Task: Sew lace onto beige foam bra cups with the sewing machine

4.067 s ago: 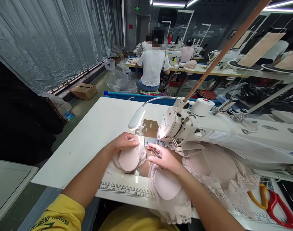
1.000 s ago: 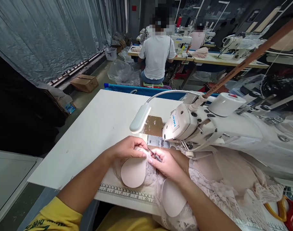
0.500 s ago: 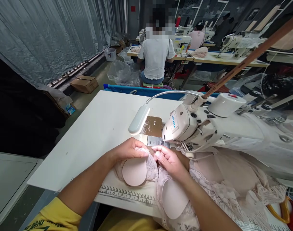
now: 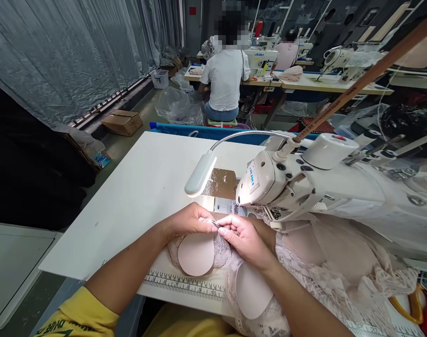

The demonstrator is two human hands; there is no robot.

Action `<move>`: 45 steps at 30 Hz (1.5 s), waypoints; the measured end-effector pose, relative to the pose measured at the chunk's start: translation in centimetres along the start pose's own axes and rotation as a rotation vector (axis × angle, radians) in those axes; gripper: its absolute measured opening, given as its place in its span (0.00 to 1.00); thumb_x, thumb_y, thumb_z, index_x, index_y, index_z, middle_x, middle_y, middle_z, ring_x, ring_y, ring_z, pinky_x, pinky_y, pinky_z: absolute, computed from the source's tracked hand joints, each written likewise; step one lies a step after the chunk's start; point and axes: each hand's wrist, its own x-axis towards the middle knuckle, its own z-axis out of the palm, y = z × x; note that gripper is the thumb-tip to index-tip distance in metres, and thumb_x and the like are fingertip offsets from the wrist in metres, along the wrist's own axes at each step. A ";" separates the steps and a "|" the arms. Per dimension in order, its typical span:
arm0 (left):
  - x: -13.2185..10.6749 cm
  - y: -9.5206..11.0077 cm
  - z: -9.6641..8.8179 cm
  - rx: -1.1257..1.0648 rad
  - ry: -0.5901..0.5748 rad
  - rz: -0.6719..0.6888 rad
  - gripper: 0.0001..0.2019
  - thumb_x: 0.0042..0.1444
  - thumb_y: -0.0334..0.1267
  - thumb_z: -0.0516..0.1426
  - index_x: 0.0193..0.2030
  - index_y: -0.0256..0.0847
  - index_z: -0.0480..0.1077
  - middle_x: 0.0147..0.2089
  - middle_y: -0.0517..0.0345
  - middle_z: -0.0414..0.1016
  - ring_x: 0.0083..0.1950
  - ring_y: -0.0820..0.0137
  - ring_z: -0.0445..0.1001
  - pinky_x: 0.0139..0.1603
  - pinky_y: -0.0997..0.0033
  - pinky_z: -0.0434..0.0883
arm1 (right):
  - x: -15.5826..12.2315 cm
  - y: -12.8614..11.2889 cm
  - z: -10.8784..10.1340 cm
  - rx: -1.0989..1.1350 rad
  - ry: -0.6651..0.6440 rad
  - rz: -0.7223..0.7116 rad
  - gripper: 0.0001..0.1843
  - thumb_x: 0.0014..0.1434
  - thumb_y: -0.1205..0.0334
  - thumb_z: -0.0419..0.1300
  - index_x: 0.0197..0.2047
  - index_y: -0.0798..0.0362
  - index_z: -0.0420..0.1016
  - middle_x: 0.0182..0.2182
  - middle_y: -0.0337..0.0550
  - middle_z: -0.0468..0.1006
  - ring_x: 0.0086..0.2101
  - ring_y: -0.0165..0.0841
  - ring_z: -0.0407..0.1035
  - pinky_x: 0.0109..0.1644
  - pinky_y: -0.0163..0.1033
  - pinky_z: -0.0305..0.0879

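Note:
A pale pink lace bra lies on the white sewing table [image 4: 136, 196] in front of the needle of a white sewing machine [image 4: 304, 182]. Its left cup [image 4: 195, 255] faces up near the printed ruler; the other cup [image 4: 253, 290] hangs toward me. My left hand [image 4: 188, 220] pinches the lace at the top edge of the left cup. My right hand [image 4: 243, 238] is closed on a small metal tool, probably thread snips, whose tip meets my left fingertips at the bra's centre.
A gooseneck lamp [image 4: 201, 173] hangs over the needle plate. More pink lace fabric [image 4: 339, 267] is piled under the machine arm. Red and yellow scissors [image 4: 420, 304] lie at the far right. A person in a white shirt [image 4: 225, 84] sits at another table ahead.
My right hand has closed tighter and moved left, so its tool tip now meets my left fingertips. The bra and left hand have barely shifted.

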 end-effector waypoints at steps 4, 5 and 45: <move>0.0 0.0 -0.2 0.018 -0.015 -0.019 0.15 0.49 0.47 0.65 0.33 0.34 0.77 0.29 0.59 0.73 0.33 0.71 0.68 0.34 0.73 0.63 | 0.2 0.1 -0.4 -0.014 0.012 0.037 0.11 0.59 0.54 0.60 0.39 0.52 0.73 0.32 0.42 0.76 0.33 0.34 0.70 0.38 0.39 0.67; 0.1 -0.1 -0.5 0.013 -0.015 -0.020 0.16 0.50 0.48 0.64 0.37 0.35 0.78 0.33 0.57 0.75 0.36 0.69 0.70 0.37 0.72 0.65 | 0.2 0.0 -0.7 -0.017 0.013 0.060 0.12 0.59 0.53 0.59 0.40 0.52 0.72 0.30 0.41 0.75 0.32 0.33 0.69 0.36 0.39 0.66; -7.4 3.6 -11.3 1.409 0.861 0.287 0.02 0.48 0.32 0.50 0.29 0.42 0.58 0.59 0.44 0.67 0.62 0.53 0.62 0.56 0.56 0.64 | 6.0 -4.8 4.5 -0.826 -0.048 -0.389 0.22 0.58 0.76 0.47 0.53 0.54 0.68 0.57 0.50 0.67 0.52 0.36 0.66 0.54 0.40 0.65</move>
